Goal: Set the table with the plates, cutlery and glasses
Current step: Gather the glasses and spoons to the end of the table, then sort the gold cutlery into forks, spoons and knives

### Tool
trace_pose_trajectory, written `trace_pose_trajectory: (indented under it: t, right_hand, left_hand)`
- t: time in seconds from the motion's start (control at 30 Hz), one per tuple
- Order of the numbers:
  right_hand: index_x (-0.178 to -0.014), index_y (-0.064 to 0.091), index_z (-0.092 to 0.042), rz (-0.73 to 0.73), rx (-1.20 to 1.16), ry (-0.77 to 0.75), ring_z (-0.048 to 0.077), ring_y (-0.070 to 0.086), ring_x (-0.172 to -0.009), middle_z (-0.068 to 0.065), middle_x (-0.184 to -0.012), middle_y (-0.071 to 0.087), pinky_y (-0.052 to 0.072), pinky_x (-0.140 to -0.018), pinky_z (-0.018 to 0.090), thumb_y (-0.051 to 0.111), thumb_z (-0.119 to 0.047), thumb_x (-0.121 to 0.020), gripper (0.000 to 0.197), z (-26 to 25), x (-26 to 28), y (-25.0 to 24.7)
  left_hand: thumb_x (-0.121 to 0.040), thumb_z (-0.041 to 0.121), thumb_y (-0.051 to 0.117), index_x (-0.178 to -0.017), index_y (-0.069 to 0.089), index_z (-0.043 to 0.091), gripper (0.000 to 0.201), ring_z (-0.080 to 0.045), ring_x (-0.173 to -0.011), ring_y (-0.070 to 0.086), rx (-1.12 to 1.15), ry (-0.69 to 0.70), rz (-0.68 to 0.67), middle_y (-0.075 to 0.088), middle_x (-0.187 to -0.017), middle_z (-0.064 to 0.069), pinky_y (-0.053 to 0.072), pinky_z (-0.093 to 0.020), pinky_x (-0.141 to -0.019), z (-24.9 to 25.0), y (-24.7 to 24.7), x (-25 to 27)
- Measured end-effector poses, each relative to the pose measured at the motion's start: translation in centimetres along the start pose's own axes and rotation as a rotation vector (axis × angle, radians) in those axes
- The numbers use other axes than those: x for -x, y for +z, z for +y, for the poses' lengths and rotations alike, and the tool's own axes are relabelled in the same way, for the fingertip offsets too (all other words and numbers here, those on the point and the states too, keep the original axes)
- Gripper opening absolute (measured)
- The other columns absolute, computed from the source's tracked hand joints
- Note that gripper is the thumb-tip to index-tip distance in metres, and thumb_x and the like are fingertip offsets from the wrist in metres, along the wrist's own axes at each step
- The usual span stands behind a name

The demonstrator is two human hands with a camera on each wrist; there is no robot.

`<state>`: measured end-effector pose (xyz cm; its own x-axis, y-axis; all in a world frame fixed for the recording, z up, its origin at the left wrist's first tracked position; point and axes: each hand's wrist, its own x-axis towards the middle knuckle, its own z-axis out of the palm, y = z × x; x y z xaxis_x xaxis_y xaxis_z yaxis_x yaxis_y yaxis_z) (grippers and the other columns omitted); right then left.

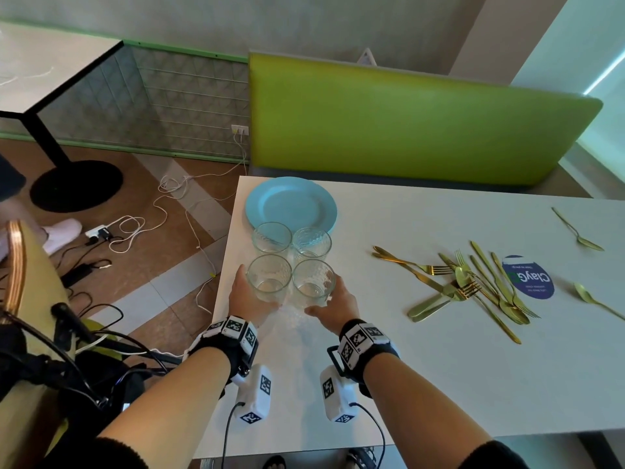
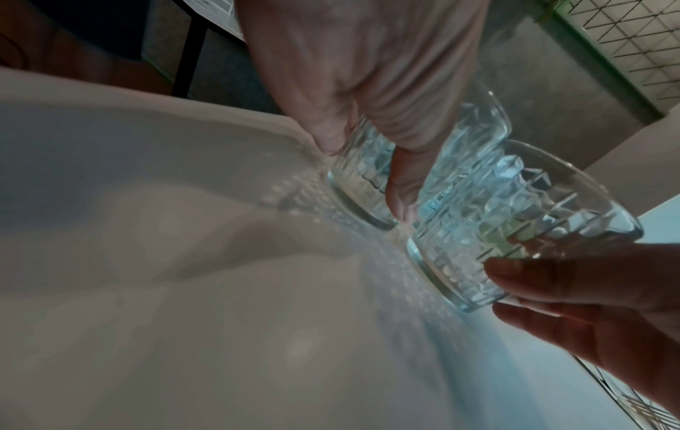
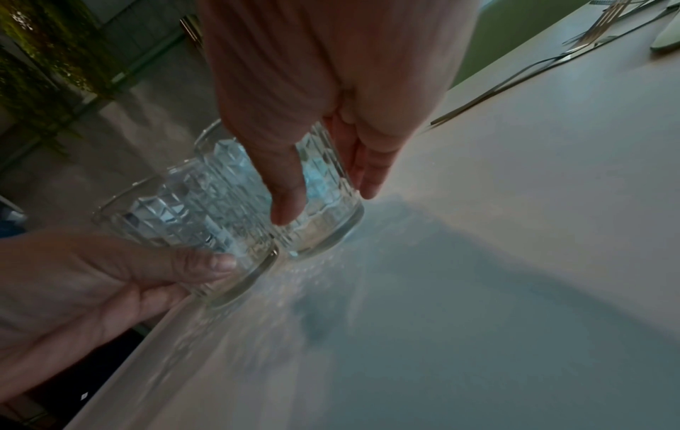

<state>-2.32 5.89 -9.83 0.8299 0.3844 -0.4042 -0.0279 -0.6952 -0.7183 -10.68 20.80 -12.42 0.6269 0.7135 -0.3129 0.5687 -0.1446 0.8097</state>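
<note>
My left hand point(image 1: 248, 294) wrapped one cut-glass tumbler point(image 1: 269, 277), my right hand point(image 1: 338, 299) its neighbour point(image 1: 314, 282); I judged lifting straight up avoided clinking the rear glasses point(image 1: 291, 239)

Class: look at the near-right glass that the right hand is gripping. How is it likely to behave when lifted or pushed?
The near-right glass looks rigid and probably breakable, being clear cut glass. Its ridged wall should give the right hand fair grip. Short and wide with a thick base, it seems unlikely to tip, but a push could knock it against the near-left glass beside it.
</note>
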Motion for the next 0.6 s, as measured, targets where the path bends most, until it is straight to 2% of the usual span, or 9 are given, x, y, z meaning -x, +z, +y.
trace_pose_trajectory:
  t: [0.07, 0.2, 0.33, 0.4, 0.43, 0.47, 0.5, 0.57, 0.6]
  right_hand:
    - [-0.146, 0.026, -0.023, -0.008, 0.006, 0.006, 0.026, 0.053, -0.121, 0.010, -0.134, 0.053, 0.044, -0.100, 0.030, 0.076, -0.015, -0.076, 0.087, 0.1, -0.1, 0.1]
    - [-0.150, 0.018, -0.023, -0.033, 0.050, 0.018, 0.026, 0.051, -0.124, 0.011, -0.137, 0.050, 0.042, -0.102, 0.031, 0.074, -0.019, -0.078, 0.091, 0.2, -0.2, 0.0]
    - [-0.152, 0.005, -0.021, -0.054, 0.107, 0.036, 0.025, 0.046, -0.130, 0.013, -0.143, 0.044, 0.039, -0.103, 0.029, 0.071, -0.023, -0.082, 0.097, -0.2, -0.1, -0.4]
    - [-0.152, 0.001, -0.019, -0.063, 0.131, 0.049, 0.025, 0.045, -0.131, 0.012, -0.145, 0.042, 0.040, -0.103, 0.028, 0.072, -0.024, -0.081, 0.100, -0.5, 0.1, -0.8]
    - [-0.152, 0.000, -0.018, -0.067, 0.145, 0.057, 0.025, 0.045, -0.131, 0.012, -0.145, 0.041, 0.040, -0.102, 0.028, 0.073, -0.025, -0.080, 0.102, -0.6, 0.1, -1.1]
    - [-0.152, -0.001, -0.017, -0.072, 0.162, 0.066, 0.024, 0.045, -0.131, 0.012, -0.145, 0.041, 0.041, -0.101, 0.028, 0.074, -0.025, -0.079, 0.104, -0.8, 0.2, -1.4]
    - [-0.152, -0.001, -0.017, -0.073, 0.179, 0.074, 0.023, 0.046, -0.130, 0.012, -0.145, 0.042, 0.042, -0.101, 0.028, 0.075, -0.025, -0.079, 0.106, -1.0, 0.3, -1.9]
    - [-0.152, 0.001, -0.015, -0.063, 0.209, 0.086, 0.023, 0.047, -0.129, 0.012, -0.144, 0.044, 0.042, -0.101, 0.029, 0.076, -0.024, -0.077, 0.106, -1.4, 0.3, -3.1]
    - [-0.151, 0.003, -0.014, -0.055, 0.227, 0.089, 0.023, 0.047, -0.129, 0.012, -0.142, 0.045, 0.042, -0.101, 0.029, 0.077, -0.024, -0.077, 0.105, -1.5, 0.4, -3.9]
  left_hand:
    - [-0.055, 0.014, 0.089, -0.148, 0.014, 0.009, 0.120, -0.030, -0.136, 0.038, 0.001, -0.027, -0.036, 0.039, -0.147, -0.014, 0.034, -0.041, -0.112, 0.2, -0.3, 0.0]
    - [-0.054, 0.013, 0.090, -0.150, -0.005, 0.008, 0.135, -0.026, -0.143, 0.024, 0.030, -0.023, -0.044, 0.026, -0.153, -0.014, 0.022, -0.036, -0.117, 0.6, -0.8, 1.0]
    - [-0.041, 0.024, 0.095, -0.150, 0.000, 0.011, 0.144, -0.029, -0.144, 0.014, 0.026, 0.099, 0.060, 0.018, -0.154, -0.014, 0.017, -0.044, -0.119, 1.5, -1.4, 1.9]
    - [-0.035, 0.040, 0.093, -0.150, 0.005, 0.010, 0.148, -0.030, -0.144, 0.012, 0.013, 0.193, 0.084, 0.017, -0.153, -0.014, 0.012, -0.044, -0.119, 2.5, -1.9, 2.5]
    - [-0.029, 0.059, 0.086, -0.149, 0.007, 0.009, 0.153, -0.030, -0.143, 0.011, -0.001, 0.248, 0.093, 0.016, -0.153, -0.015, 0.009, -0.043, -0.119, 3.2, -2.3, 3.0]
    - [-0.020, 0.077, 0.073, -0.149, 0.008, 0.007, 0.160, -0.031, -0.143, 0.011, -0.019, 0.308, 0.114, 0.017, -0.152, -0.015, 0.008, -0.042, -0.118, 3.7, -2.5, 3.3]
    - [-0.014, 0.086, 0.060, -0.148, 0.011, 0.005, 0.164, -0.031, -0.142, 0.013, -0.031, 0.364, 0.141, 0.019, -0.150, -0.016, 0.009, -0.041, -0.116, 4.2, -2.6, 3.4]
    - [-0.016, 0.090, 0.053, -0.146, 0.018, 0.002, 0.160, -0.032, -0.138, 0.019, -0.037, 0.453, 0.177, 0.025, -0.146, -0.018, 0.012, -0.039, -0.114, 5.5, -2.5, 3.5]
    - [-0.025, 0.087, 0.060, -0.145, 0.021, 0.002, 0.152, -0.032, -0.137, 0.021, -0.030, 0.489, 0.175, 0.027, -0.145, -0.019, 0.013, -0.038, -0.113, 6.6, -2.4, 3.7]
